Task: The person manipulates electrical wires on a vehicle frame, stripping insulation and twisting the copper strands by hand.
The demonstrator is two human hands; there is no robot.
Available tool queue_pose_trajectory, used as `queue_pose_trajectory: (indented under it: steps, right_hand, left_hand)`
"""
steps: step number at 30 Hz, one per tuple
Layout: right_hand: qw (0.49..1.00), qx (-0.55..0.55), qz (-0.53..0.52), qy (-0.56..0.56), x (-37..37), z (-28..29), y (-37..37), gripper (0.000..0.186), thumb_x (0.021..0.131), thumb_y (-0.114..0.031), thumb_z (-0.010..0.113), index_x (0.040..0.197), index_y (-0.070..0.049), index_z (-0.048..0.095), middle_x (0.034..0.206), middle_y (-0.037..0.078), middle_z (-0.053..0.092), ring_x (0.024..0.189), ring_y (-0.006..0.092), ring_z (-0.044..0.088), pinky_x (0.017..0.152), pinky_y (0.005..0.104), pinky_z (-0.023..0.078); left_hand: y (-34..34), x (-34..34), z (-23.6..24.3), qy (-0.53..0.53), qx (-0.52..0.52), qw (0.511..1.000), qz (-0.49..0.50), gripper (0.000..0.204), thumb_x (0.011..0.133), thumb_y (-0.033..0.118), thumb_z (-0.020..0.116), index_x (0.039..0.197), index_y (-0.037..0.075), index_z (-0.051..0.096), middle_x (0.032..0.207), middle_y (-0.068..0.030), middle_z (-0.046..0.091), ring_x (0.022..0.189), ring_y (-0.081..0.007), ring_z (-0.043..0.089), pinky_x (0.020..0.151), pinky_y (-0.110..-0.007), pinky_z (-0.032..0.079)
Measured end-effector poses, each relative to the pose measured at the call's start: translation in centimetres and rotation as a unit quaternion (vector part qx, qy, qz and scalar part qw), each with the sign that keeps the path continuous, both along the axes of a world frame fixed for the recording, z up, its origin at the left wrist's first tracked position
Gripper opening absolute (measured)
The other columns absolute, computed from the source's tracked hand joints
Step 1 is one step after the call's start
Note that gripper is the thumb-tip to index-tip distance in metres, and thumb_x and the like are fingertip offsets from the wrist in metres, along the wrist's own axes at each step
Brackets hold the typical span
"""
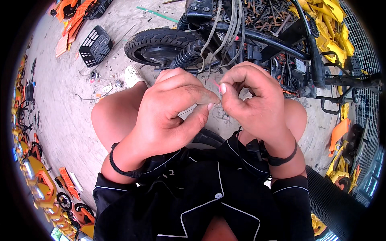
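Note:
Both hands meet in front of my chest, fingertips almost touching. My right hand (257, 96) pinches a thin pink-red strand (216, 84), perhaps a bit of wire, between thumb and forefinger; only a short end shows. Thumb and forefinger of my left hand (169, 106) are pressed together right beside it, on something too small to make out. Just beyond the hands lies a black vehicle frame (277, 42) with a bundle of grey cables (237, 30) hanging over it. Its wheel with a black tyre (161, 42) rests to the left, next to a coil spring shock absorber (187, 54).
A black plastic basket (95, 46) lies on the concrete floor (68, 108) at the left. Yellow plastic panels (327, 28) pile up at the far right. Orange and yellow parts line both sides. A black ribbed object (331, 201) sits by my right elbow.

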State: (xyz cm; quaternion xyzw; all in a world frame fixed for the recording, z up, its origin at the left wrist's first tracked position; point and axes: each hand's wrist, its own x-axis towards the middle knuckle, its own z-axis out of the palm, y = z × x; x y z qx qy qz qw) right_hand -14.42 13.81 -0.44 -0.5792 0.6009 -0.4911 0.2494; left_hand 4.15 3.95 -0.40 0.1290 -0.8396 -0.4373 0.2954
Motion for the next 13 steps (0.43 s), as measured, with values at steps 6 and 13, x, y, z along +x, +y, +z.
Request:
queue_pose_trajectory:
  steps: [6, 13]
  right_hand:
    - [0.997, 0.013, 0.032, -0.074, -0.9, -0.1, -0.1, 0.011, 0.090, 0.000, 0.072, 0.100, 0.002, 0.069, 0.100, 0.007, 0.066, 0.086, 0.0112, 0.061, 0.073, 0.0242, 0.050]
    - [0.981, 0.023, 0.138, -0.137, -2.1, -0.6, -0.2, 0.036, 0.097, -0.013, 0.068, 0.131, -0.002, 0.060, 0.127, 0.014, 0.062, 0.120, 0.0225, 0.057, 0.103, 0.0338, 0.044]
  left_hand:
    - [0.3, -0.2, -0.3, 0.019, 0.067, 0.997, 0.018, 0.015, 0.082, -0.004, 0.073, 0.096, 0.001, 0.073, 0.089, -0.0077, 0.067, 0.084, -0.0201, 0.061, 0.078, -0.031, 0.048]
    - [0.4, 0.2, 0.0, 0.008, 0.204, 0.979, 0.018, 0.010, 0.090, 0.000, 0.070, 0.099, 0.001, 0.073, 0.096, -0.0079, 0.068, 0.089, -0.0173, 0.061, 0.083, -0.030, 0.047]
